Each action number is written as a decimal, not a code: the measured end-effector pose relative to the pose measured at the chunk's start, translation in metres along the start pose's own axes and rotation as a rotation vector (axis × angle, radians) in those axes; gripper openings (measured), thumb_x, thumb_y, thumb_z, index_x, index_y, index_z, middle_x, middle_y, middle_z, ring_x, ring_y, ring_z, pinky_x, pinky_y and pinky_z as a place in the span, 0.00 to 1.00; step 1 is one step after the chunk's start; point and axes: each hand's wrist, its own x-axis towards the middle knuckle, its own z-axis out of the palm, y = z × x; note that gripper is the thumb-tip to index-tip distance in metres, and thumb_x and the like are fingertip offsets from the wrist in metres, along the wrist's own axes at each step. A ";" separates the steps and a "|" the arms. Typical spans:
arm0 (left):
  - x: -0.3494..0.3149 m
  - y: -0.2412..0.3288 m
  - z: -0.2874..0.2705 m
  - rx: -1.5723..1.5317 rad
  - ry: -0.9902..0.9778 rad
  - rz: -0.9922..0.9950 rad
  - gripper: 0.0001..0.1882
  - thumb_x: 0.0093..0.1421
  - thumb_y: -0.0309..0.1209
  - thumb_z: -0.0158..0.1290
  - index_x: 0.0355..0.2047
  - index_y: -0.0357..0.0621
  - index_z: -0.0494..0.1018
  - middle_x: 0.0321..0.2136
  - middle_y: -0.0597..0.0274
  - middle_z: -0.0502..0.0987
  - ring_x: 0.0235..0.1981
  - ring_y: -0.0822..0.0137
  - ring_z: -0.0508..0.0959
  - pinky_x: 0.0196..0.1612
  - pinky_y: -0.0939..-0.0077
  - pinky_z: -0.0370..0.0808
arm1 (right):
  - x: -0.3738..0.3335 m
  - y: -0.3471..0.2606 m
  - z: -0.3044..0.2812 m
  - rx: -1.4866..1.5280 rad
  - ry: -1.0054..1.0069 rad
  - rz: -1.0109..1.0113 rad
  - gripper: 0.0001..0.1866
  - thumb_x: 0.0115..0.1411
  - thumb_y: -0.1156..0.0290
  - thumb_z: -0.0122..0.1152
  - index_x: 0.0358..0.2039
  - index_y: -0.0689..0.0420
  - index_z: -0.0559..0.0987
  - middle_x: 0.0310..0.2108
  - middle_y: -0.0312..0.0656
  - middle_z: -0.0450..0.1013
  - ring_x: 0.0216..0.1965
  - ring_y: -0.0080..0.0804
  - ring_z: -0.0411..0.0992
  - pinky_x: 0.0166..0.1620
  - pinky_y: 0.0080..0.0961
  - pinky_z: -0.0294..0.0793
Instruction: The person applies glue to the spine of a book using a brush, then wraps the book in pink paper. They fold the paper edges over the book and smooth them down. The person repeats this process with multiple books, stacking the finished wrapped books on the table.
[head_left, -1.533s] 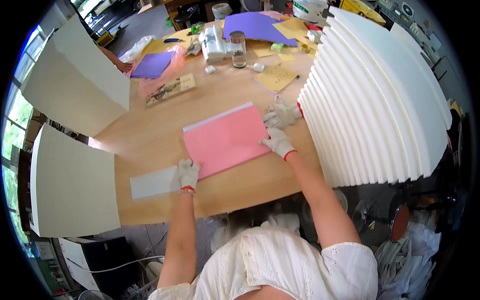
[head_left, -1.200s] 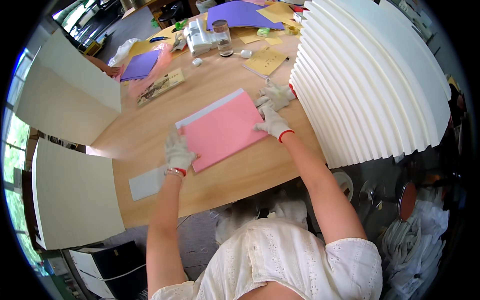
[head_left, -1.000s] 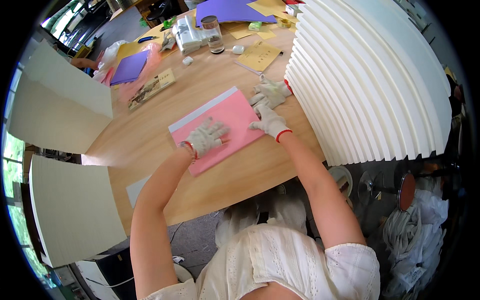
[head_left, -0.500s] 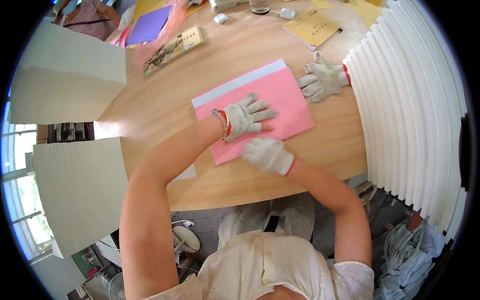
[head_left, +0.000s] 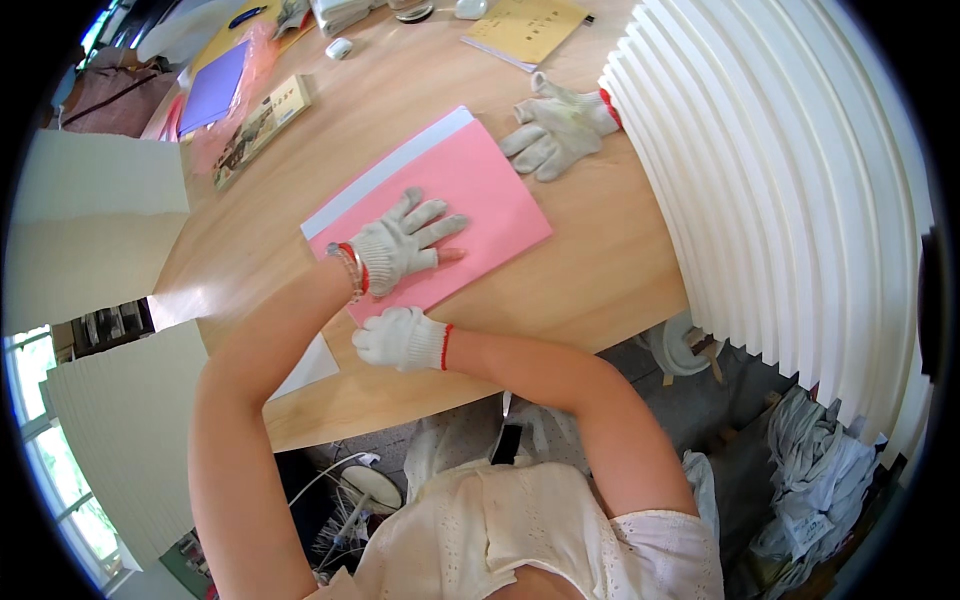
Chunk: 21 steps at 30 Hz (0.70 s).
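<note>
Pink sheet [head_left: 490, 215], apparently folded, lies on the table with a strip of white paper [head_left: 385, 170] showing along its far edge. My left hand [head_left: 405, 240], in a white knit glove with one bare fingertip showing, presses flat on the pink sheet, fingers spread. My right hand [head_left: 398, 338], gloved too, is curled closed at the sheet's near left corner. Its fingertips face down and are hidden, so I cannot see whether they hold anything. Beyond the sheet's right end lies a loose knit glove [head_left: 560, 130].
Tall white stacks of folded sheets rise at the right [head_left: 760, 200] and left [head_left: 120, 430]. A white sheet [head_left: 305, 370] lies by the near left edge. Farther back are a book [head_left: 262, 130], a purple folder [head_left: 213, 90], a yellow booklet [head_left: 525, 30] and a small white case [head_left: 339, 48].
My right hand has slid left along the pink sheet's near edge to its corner. The left hand stays flat on the sheet. The whole view has turned, shifting the table leftward.
</note>
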 end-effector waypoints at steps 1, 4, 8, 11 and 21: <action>0.000 0.000 0.004 0.009 0.001 -0.004 0.56 0.28 0.33 0.65 0.62 0.61 0.55 0.67 0.55 0.44 0.66 0.50 0.47 0.64 0.41 0.44 | -0.003 0.002 -0.001 0.009 0.014 -0.007 0.02 0.49 0.71 0.55 0.23 0.51 0.76 0.27 0.38 0.72 0.29 0.36 0.75 0.27 0.34 0.75; 0.000 0.001 0.016 0.060 -0.077 -0.025 0.59 0.28 0.35 0.65 0.64 0.60 0.50 0.68 0.53 0.40 0.68 0.49 0.42 0.65 0.39 0.38 | -0.058 0.035 -0.042 -0.110 0.139 0.119 0.07 0.52 0.69 0.52 0.22 0.56 0.76 0.20 0.44 0.74 0.21 0.38 0.75 0.23 0.37 0.74; 0.011 0.001 -0.005 0.084 -0.184 -0.010 0.61 0.28 0.35 0.64 0.66 0.58 0.47 0.68 0.50 0.39 0.68 0.47 0.40 0.65 0.38 0.35 | -0.174 0.111 -0.139 -0.295 0.259 0.125 0.02 0.48 0.72 0.54 0.23 0.51 0.75 0.22 0.37 0.71 0.25 0.34 0.72 0.24 0.31 0.73; 0.003 0.004 -0.002 0.066 -0.206 -0.038 0.60 0.30 0.36 0.64 0.66 0.58 0.46 0.68 0.49 0.38 0.68 0.48 0.39 0.65 0.38 0.35 | -0.191 0.112 -0.145 -0.550 0.193 0.402 0.00 0.48 0.71 0.56 0.23 0.51 0.74 0.24 0.36 0.69 0.25 0.33 0.70 0.25 0.29 0.72; 0.008 -0.001 0.012 0.064 -0.058 -0.051 0.51 0.40 0.38 0.61 0.65 0.66 0.49 0.69 0.60 0.39 0.68 0.52 0.42 0.67 0.42 0.36 | -0.028 0.017 0.003 -0.008 0.181 0.144 0.06 0.51 0.65 0.54 0.25 0.52 0.75 0.24 0.40 0.71 0.24 0.37 0.73 0.24 0.35 0.73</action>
